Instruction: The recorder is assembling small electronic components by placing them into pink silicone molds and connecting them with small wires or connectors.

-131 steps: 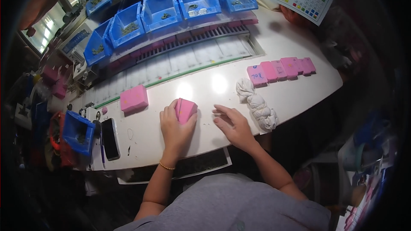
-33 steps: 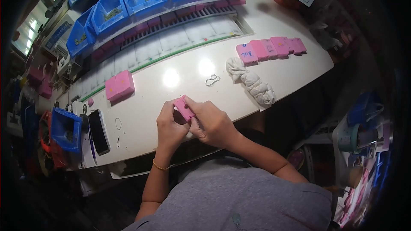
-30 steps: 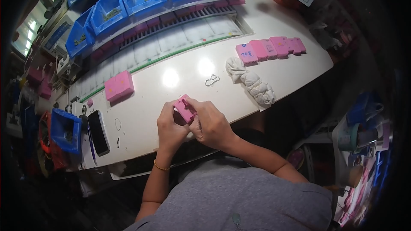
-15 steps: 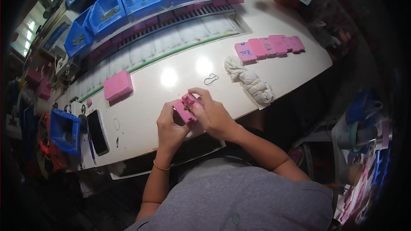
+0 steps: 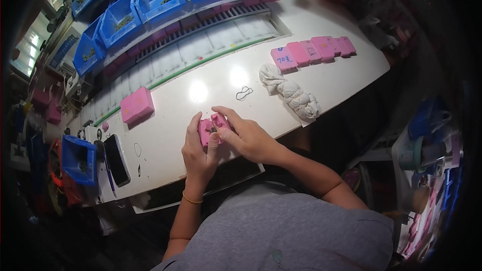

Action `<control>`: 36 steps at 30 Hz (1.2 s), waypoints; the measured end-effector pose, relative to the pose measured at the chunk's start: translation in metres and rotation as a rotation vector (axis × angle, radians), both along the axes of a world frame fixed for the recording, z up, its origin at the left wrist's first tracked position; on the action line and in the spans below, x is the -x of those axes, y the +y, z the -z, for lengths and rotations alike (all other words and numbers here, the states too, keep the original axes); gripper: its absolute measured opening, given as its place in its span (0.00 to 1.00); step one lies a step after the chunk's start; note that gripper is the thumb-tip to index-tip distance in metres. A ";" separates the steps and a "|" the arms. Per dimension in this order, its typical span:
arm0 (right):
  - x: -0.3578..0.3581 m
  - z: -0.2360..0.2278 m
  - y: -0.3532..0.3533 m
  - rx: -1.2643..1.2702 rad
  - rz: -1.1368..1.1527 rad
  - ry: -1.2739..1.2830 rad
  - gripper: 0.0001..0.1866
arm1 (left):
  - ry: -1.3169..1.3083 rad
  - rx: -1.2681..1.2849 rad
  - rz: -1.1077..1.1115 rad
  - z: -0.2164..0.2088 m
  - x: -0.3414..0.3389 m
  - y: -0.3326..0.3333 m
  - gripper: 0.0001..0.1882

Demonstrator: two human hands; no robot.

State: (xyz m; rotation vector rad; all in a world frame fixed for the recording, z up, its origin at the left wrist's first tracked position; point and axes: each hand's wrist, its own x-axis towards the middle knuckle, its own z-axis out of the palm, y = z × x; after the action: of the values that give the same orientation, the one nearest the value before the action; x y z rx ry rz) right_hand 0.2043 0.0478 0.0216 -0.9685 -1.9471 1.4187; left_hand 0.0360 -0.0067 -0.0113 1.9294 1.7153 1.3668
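Note:
Over the table's near edge, both hands hold a small pink rubber mould [image 5: 204, 133], its two parts spread apart at the top. Something small and dark shows in the gap, too small to name. My left hand [image 5: 197, 158] wraps the mould's left side, with the thumb up at the gap. From the right, my right hand [image 5: 253, 140] grips the other part, its thumb pressed in near the gap and its index finger over the far edge. A dark looped band [image 5: 244, 93] lies just beyond the hands.
A larger pink block [image 5: 137, 106] sits at left, near a phone [image 5: 117, 160], a pen [image 5: 110, 178] and a blue bin [image 5: 80, 160]. Twisted white cloth [image 5: 296, 98] lies at right below a row of pink blocks [image 5: 312, 52]. Blue bins [image 5: 159, 1] line the back shelf.
The mould has turned in my hands, and its parts now face up with the gap between them. My left thumb has come up to the gap. The view has shifted slightly.

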 end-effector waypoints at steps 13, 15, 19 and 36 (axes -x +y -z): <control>-0.034 0.019 -0.005 -0.474 0.091 -0.123 0.35 | -0.629 0.215 0.062 -0.001 0.004 -0.011 0.23; -0.038 0.012 -0.009 -0.535 0.067 -0.163 0.35 | -0.728 0.302 0.091 -0.009 -0.002 -0.014 0.22; -0.041 -0.003 0.002 -0.430 -0.114 -0.236 0.33 | -0.677 0.313 0.144 -0.019 -0.014 -0.014 0.22; -0.035 -0.002 0.041 -0.078 -0.182 -0.028 0.33 | -0.622 0.293 0.122 -0.021 -0.011 0.001 0.20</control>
State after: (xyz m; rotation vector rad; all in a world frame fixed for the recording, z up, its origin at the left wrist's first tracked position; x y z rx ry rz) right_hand 0.2394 0.0884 0.0235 -0.7966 -2.1409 1.4213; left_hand 0.0466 -0.0059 0.0096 1.2485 1.3707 1.3810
